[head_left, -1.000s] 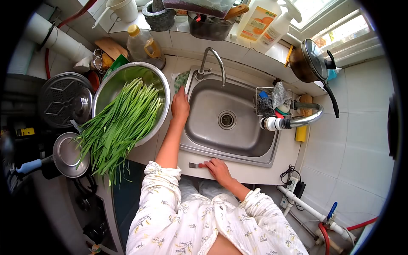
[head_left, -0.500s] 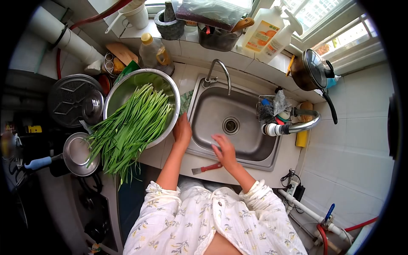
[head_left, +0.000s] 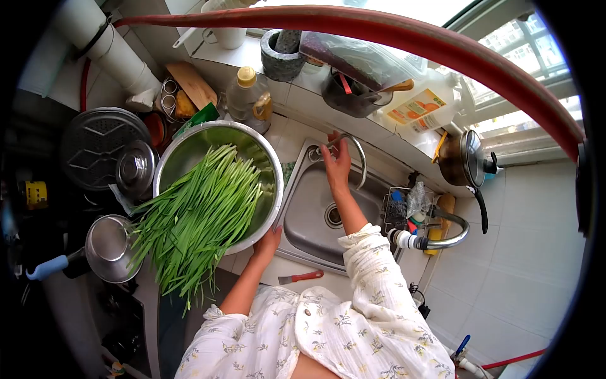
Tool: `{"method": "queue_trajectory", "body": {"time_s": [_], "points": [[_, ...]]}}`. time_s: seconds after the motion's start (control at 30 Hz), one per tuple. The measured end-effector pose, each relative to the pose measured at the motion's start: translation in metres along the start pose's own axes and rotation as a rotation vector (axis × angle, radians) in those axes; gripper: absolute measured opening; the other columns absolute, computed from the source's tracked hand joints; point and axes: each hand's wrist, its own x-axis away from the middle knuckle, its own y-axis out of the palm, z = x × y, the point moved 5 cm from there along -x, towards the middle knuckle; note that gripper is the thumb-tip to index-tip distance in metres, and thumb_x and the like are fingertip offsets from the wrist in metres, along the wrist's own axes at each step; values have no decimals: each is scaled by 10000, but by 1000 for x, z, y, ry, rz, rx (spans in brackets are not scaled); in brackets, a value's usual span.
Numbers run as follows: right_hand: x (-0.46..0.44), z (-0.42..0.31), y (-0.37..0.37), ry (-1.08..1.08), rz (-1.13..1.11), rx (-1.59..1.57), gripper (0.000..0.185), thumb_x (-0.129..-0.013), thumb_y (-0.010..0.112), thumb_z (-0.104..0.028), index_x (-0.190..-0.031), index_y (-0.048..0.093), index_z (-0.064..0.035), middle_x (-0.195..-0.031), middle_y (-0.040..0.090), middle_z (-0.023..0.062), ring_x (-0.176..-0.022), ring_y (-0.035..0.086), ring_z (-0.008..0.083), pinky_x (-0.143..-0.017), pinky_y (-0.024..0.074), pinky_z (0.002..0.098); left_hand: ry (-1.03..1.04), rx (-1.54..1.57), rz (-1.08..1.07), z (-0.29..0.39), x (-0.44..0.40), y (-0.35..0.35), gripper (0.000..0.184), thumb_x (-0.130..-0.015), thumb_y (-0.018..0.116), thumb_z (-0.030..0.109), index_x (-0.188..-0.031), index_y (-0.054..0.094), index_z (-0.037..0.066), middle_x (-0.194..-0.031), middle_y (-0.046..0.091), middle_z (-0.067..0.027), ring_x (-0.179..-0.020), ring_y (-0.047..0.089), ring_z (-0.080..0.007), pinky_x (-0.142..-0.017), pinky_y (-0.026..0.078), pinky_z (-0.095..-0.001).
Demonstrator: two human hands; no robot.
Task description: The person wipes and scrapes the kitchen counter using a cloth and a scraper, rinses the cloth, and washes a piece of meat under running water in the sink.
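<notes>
Lying in the bowl (head_left: 180, 161), left of centre in the frame, the greens (head_left: 202, 221) trail their tips over the rim toward the lower left. The left hand (head_left: 268, 244) is at the bowl's lower right side; its fingers are partly hidden, so I cannot tell whether it grips or merely touches. The overhang probably weights the far side, so a steady palm against the wall would serve better than a push. At upper centre, the right hand (head_left: 338, 165) is by the tap (head_left: 364, 165), fingers spread and seemingly clasping nothing; whether they touch it is unclear. A light touch, with the forearm clear of the spout, should suit this reach over the sink (head_left: 303, 218). The scraper (head_left: 306, 276), at lower centre, lies loose; sleeves had best avoid its blade.
</notes>
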Motion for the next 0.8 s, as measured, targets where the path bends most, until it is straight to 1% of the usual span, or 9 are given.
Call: {"method": "queue_trajectory", "body": {"time_s": [0.03, 0.1, 0.13, 0.23, 0.27, 0.47, 0.6, 0.67, 0.8], "points": [[-5, 8, 8, 68, -38, -56, 384, -869, 621, -193, -1188, 527, 0, -1055, 600, 95, -963, 568, 164, -827, 444, 276, -54, 32, -36, -7, 1, 8, 593, -794, 674, 256, -1287, 460, 6, -1235, 527, -227, -1137, 510, -361, -982, 371, -410], [-14, 16, 23, 208, -116, -165, 328, -886, 605, -208, -1121, 569, 17, -935, 632, 68, -875, 586, 142, -789, 447, 262, 41, 53, 9, 3, 0, 1, 632, -792, 676, 292, -1309, 443, 13, -1296, 472, -235, -1207, 441, -370, -1028, 316, -411], [-17, 16, 26, 204, -73, -190, 288, -927, 548, -245, -977, 628, 26, -680, 569, -3, -642, 522, 79, -620, 405, 221, 67, 74, 30, 6, -1, -3, 613, -801, 665, 299, -1306, 451, 26, -1314, 461, -223, -1224, 425, -368, -1039, 306, -411], [-22, 29, 28, 323, -59, -328, 350, -959, 489, -286, -889, 650, 17, -571, 446, -45, -531, 383, 42, -503, 282, 210, 99, 153, 73, 16, -2, -17, 485, -845, 608, 296, -1270, 512, 82, -1341, 461, -155, -1240, 419, -346, -1048, 315, -410], [-23, 24, 29, 292, 1, -298, 419, -970, 461, -317, -810, 654, 20, -556, 385, -54, -511, 312, 37, -479, 213, 228, 88, 73, 39, 13, -3, -15, 547, -841, 615, 336, -1296, 477, 66, -1348, 441, -184, -1244, 417, -342, -1039, 332, -393], [-21, 8, 22, 277, 60, -214, 471, -976, 438, -326, -747, 645, 29, -560, 394, -44, -536, 341, 41, -499, 241, 221, 139, -118, 10, 25, 4, -25, 572, -848, 610, 309, -1327, 434, 51, -1351, 432, -195, -1247, 402, -361, -1048, 305, -412], [-22, 4, 22, 281, 12, -195, 482, -978, 428, -334, -741, 644, 25, -558, 402, -41, -541, 349, 41, -504, 246, 217, 188, -179, 18, 45, 2, -28, 591, -853, 606, 292, -1348, 405, 41, -1353, 425, -202, -1249, 392, -374, -1054, 288, -424], [-23, 7, 20, 277, 0, -170, 487, -980, 420, -337, -737, 642, 22, -555, 406, -41, -536, 348, 41, -500, 244, 216, 217, -172, 81, 57, -9, -24, 600, -855, 605, 283, -1358, 391, 36, -1354, 422, -206, -1250, 387, -381, -1057, 279, -430], [-23, 8, 19, 250, -26, -168, 486, -985, 402, -326, -731, 636, 17, -547, 404, -44, -523, 338, 39, -488, 239, 220, 302, -142, 286, 83, -65, -13, 491, -879, 554, 187, -1311, 419, -3, -1287, 468, -226, -1182, 443, -390, -999, 340, -435]]}}
